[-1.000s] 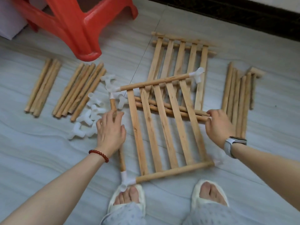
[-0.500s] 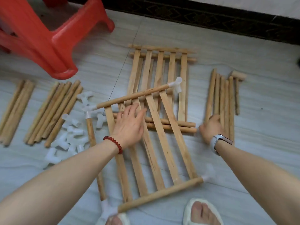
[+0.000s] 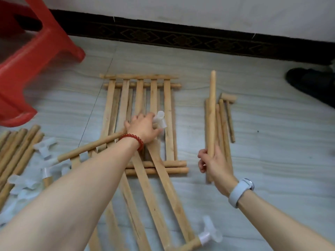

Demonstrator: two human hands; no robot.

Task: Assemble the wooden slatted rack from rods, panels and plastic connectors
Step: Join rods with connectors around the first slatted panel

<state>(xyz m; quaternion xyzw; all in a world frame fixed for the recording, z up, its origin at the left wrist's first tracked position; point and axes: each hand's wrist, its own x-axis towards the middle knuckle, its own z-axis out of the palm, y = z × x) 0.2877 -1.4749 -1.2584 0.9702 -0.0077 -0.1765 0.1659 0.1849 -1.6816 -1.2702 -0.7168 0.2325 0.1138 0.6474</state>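
Gripped the far corner connector (image 3: 159, 120) under curled left hand (image 3: 143, 129) fingers, pinched the lifted rod (image 3: 211, 113) low in the right hand (image 3: 213, 163); best seated by steadying the socket, then pushing straight.

1. This looks like a room in a home, with the work done on the floor (image 3: 253, 69) of pale grey, marble-patterned tiles.
2. Beyond the floor runs a dark patterned skirting band (image 3: 181, 36) under a white wall (image 3: 181, 9).
3. A red plastic stool (image 3: 32, 57) stands on the floor's far left.
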